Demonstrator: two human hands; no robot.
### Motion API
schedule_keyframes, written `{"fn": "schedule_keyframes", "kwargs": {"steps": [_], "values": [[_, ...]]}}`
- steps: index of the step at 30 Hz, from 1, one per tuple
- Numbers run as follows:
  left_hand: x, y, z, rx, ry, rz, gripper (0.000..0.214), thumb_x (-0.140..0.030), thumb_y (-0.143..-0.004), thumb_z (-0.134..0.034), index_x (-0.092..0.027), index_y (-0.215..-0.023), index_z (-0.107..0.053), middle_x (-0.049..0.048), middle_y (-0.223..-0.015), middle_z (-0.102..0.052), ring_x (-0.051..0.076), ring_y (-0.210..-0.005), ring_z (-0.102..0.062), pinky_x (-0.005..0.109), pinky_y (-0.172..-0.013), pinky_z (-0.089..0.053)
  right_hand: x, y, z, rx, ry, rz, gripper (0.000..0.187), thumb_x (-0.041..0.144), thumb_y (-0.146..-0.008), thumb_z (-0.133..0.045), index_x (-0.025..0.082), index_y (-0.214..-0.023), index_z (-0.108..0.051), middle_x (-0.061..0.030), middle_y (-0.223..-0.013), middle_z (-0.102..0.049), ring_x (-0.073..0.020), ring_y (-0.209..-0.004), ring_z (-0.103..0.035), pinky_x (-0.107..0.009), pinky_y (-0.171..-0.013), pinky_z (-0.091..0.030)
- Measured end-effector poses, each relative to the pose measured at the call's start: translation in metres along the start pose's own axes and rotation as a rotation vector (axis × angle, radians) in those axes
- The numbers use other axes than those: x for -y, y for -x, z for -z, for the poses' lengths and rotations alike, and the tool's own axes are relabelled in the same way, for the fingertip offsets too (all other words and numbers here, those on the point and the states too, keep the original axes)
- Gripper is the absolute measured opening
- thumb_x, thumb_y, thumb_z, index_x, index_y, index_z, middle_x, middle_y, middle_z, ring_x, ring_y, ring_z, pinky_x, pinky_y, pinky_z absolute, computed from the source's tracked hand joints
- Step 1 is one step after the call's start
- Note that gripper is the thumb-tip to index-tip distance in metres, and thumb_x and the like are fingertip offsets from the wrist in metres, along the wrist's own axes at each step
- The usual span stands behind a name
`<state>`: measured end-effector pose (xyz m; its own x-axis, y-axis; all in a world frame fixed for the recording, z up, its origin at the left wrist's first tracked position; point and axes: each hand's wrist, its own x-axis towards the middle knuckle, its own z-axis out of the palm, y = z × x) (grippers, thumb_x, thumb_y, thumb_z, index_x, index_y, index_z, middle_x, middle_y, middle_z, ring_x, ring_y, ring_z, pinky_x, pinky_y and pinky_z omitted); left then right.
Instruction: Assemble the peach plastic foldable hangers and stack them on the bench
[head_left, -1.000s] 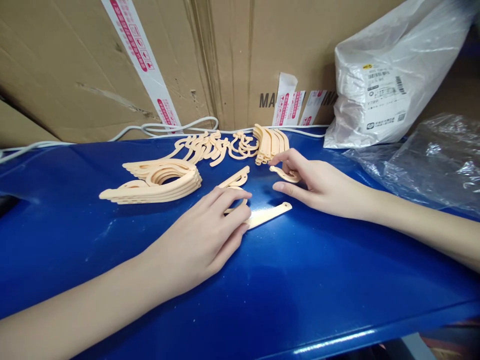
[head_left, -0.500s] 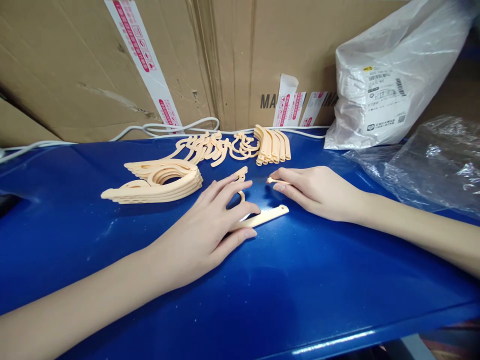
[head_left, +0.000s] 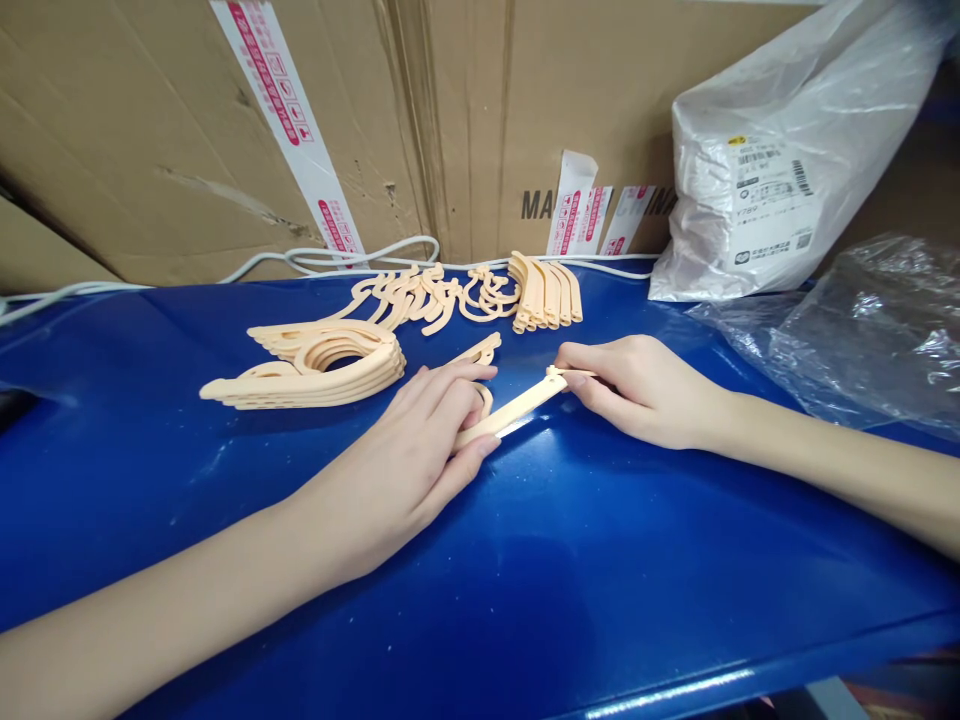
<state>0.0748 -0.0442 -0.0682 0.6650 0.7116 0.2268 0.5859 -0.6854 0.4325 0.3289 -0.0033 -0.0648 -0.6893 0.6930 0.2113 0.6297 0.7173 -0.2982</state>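
Note:
My left hand (head_left: 420, 440) is closed on a cream plastic folding hanger (head_left: 517, 408), thumb along the near arm and fingers over its middle. Much of the hanger is hidden under that hand; its far arm (head_left: 484, 350) pokes out beyond the fingers. Between thumb and forefinger, my right hand (head_left: 630, 390) pinches a thin cream plastic piece (head_left: 556, 371), mostly covered. The tip of this piece meets the right end of the hanger's near arm; whether it sits inside cannot be told. Left of my left hand lies a stack of similar folded hangers (head_left: 322, 385).
Behind the hands lie loose cream hooks (head_left: 491, 292), curved pieces (head_left: 405, 300) and a row of hanger arms (head_left: 544, 290). A white cable (head_left: 300, 262) runs along the cardboard boxes (head_left: 465, 120). A white plastic bag (head_left: 720, 220) and clear film (head_left: 877, 320) occupy the right of the blue table (head_left: 525, 600).
My left hand has tightened round the hanger and raised its near arm's right end. The right hand has shifted slightly right, and its thin piece now meets that end.

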Motion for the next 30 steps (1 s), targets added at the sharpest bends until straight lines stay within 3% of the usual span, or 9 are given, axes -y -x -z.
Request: {"fn": "schedule_keyframes", "kwargs": {"steps": [6,10,14,24,30], "values": [[0.001,0.000,-0.001,-0.013,0.018,0.010,0.015,-0.031,-0.103,-0.035,-0.023,-0.092,-0.039,0.0055,-0.113,-0.056,0.019,-0.137,-0.038,0.039,-0.106,-0.038,-0.005,0.000,0.000,-0.017,-0.065,0.080,0.029,0.033,-0.100,-0.033,0.020,-0.076,-0.042,0.0053,-0.059,-0.043,-0.0085,-0.049,-0.040,-0.025,-0.054,-0.026],[0.001,0.001,-0.001,-0.030,-0.025,-0.007,0.015,-0.031,-0.104,-0.034,-0.022,-0.109,-0.046,0.0072,-0.134,-0.051,0.018,-0.141,-0.032,0.037,-0.112,-0.033,-0.006,-0.001,0.000,-0.027,-0.114,0.118,0.028,0.034,-0.100,-0.038,0.020,-0.076,-0.042,0.0063,-0.059,-0.042,-0.0077,-0.050,-0.039,-0.024,-0.054,-0.028],[0.002,0.002,-0.001,-0.027,-0.058,-0.019,0.021,-0.029,-0.105,-0.032,-0.023,-0.116,-0.049,0.0044,-0.146,-0.043,0.017,-0.141,-0.032,0.036,-0.117,-0.028,-0.004,-0.002,0.001,-0.033,-0.157,0.070,0.034,0.043,-0.099,-0.044,0.019,-0.075,-0.044,0.0072,-0.057,-0.041,-0.0073,-0.049,-0.039,-0.023,-0.053,-0.028],[0.008,0.002,-0.004,-0.011,-0.093,-0.041,0.022,-0.032,-0.104,-0.031,-0.024,-0.113,-0.050,0.0046,-0.150,-0.040,0.022,-0.141,-0.032,0.044,-0.115,-0.033,0.002,-0.002,0.004,0.067,-0.320,-0.017,0.035,0.042,-0.100,-0.045,0.020,-0.073,-0.042,0.0069,-0.060,-0.039,-0.0083,-0.053,-0.038,-0.023,-0.053,-0.029],[0.008,0.003,-0.005,-0.014,-0.132,-0.052,0.022,-0.031,-0.103,-0.032,-0.022,-0.109,-0.051,0.0082,-0.149,-0.042,0.025,-0.139,-0.036,0.047,-0.114,-0.034,0.007,-0.003,0.006,0.135,-0.176,-0.008,0.036,0.044,-0.102,-0.037,0.020,-0.076,-0.044,0.0054,-0.060,-0.043,-0.0097,-0.052,-0.043,-0.025,-0.055,-0.029]]}}
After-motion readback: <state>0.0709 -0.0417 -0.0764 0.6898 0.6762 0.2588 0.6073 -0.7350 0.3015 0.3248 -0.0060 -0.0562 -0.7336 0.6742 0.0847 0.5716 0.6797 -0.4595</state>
